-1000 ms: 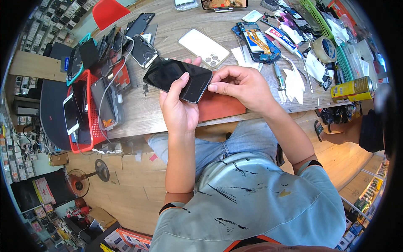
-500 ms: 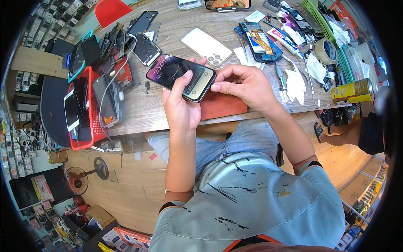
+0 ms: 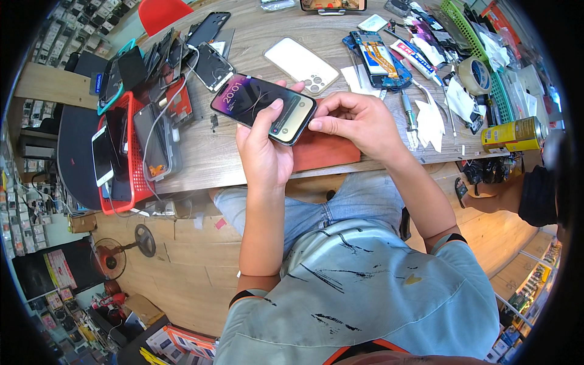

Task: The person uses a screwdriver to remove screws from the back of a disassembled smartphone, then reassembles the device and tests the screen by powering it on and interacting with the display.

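Observation:
A smartphone (image 3: 263, 109) with a lit lock screen lies tilted in my left hand (image 3: 266, 152). My left thumb rests on its glass and the fingers reach round beneath. My right hand (image 3: 359, 125) is at the phone's lower edge, thumb and forefinger pinched together, the other fingers curled. Whatever may be between those fingertips is too small or hidden to make out. Below the phone a reddish-brown mat (image 3: 325, 152) lies at the table edge. Just beyond my hands, a clear phone case (image 3: 301, 64) with camera cutouts lies on the wooden table (image 3: 255, 45).
Left, a red basket (image 3: 129, 182) holds phones and a clear box, beside stacked phone parts (image 3: 210, 67). Right lie an opened phone (image 3: 374, 58), a glue tube (image 3: 417, 61), a screwdriver (image 3: 409, 118), tape (image 3: 474, 74) and a yellow can (image 3: 514, 134). Another person's leg (image 3: 502, 193) shows at right.
The view has shifted slightly. My left thumb has slid a little up the phone's screen; the right hand keeps its pinch at the phone's lower edge.

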`<state>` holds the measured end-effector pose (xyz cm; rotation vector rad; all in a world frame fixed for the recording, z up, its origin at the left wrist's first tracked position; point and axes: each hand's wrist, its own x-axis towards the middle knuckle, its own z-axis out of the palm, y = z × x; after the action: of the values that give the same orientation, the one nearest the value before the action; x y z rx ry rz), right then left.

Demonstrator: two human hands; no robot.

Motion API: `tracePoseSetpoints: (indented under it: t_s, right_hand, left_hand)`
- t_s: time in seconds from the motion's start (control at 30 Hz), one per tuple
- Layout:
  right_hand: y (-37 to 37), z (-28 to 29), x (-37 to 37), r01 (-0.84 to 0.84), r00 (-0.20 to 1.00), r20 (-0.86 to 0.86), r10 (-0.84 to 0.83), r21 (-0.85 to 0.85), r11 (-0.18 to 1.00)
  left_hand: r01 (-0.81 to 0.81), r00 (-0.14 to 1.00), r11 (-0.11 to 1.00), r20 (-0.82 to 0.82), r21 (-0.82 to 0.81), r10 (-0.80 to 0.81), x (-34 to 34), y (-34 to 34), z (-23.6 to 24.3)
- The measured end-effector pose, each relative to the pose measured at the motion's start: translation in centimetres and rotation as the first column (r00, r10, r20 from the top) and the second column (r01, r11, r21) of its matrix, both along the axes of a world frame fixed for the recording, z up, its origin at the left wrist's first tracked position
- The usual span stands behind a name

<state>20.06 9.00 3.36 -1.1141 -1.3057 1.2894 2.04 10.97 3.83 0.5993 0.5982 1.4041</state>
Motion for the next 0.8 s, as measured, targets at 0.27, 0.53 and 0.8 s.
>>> tracePoseSetpoints:
  t_s: [0.27,0.53,0.8]
  right_hand:
    - [0.29,-0.5,0.17,-0.01,0.999,-0.036,0.009,-0.013,1.0]
    - [0.45,-0.39,0.27,-0.013,1.0,-0.021,0.013,-0.011,1.0]
    - [0.58,-0.19,0.32,-0.018,1.0,0.023,0.019,-0.029,0.999]
  left_hand:
    - [0.007,1.0,1.0,0.011,-0.006,-0.007,0.0,0.01,-0.09]
    - [0.005,1.0,1.0,0.004,-0.006,-0.005,0.03,0.04,-0.09]
    - [0.024,0.999,1.0,0.021,0.014,-0.024,0.1,-0.17,0.31]
